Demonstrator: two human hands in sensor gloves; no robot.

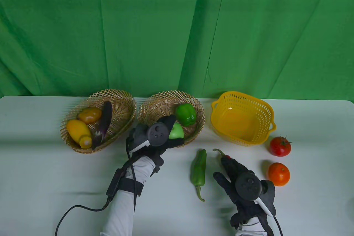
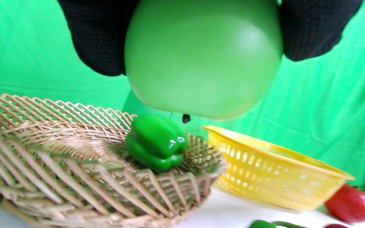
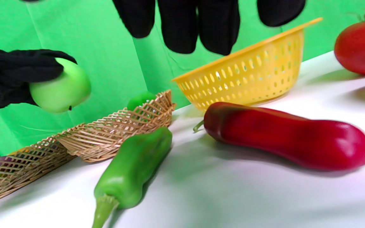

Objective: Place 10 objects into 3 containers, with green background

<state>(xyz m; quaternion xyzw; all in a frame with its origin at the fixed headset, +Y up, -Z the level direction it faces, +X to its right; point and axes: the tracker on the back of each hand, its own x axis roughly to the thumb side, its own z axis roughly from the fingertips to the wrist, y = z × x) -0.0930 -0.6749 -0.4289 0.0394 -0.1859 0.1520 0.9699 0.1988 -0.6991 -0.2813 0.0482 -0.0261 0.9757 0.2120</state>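
Note:
My left hand (image 1: 169, 129) grips a light green apple (image 1: 176, 131) and holds it above the near side of the middle wicker basket (image 1: 155, 101). A green bell pepper (image 1: 186, 114) lies in that basket. In the left wrist view the apple (image 2: 203, 60) hangs between my fingers above the basket (image 2: 74, 190). My right hand (image 1: 231, 168) hovers open over a red chili pepper (image 3: 287, 136) on the table, fingers (image 3: 198, 25) above it and apart from it. A green chili pepper (image 1: 199, 171) lies to its left.
The left wicker basket (image 1: 121, 108) holds a yellow squash (image 1: 78, 132), a yellow pepper (image 1: 89, 114) and an eggplant (image 1: 103, 124). A yellow plastic basket (image 1: 215, 108) stands at the right with nothing in it. Two tomatoes (image 1: 280, 146) (image 1: 278, 174) sit right of my right hand.

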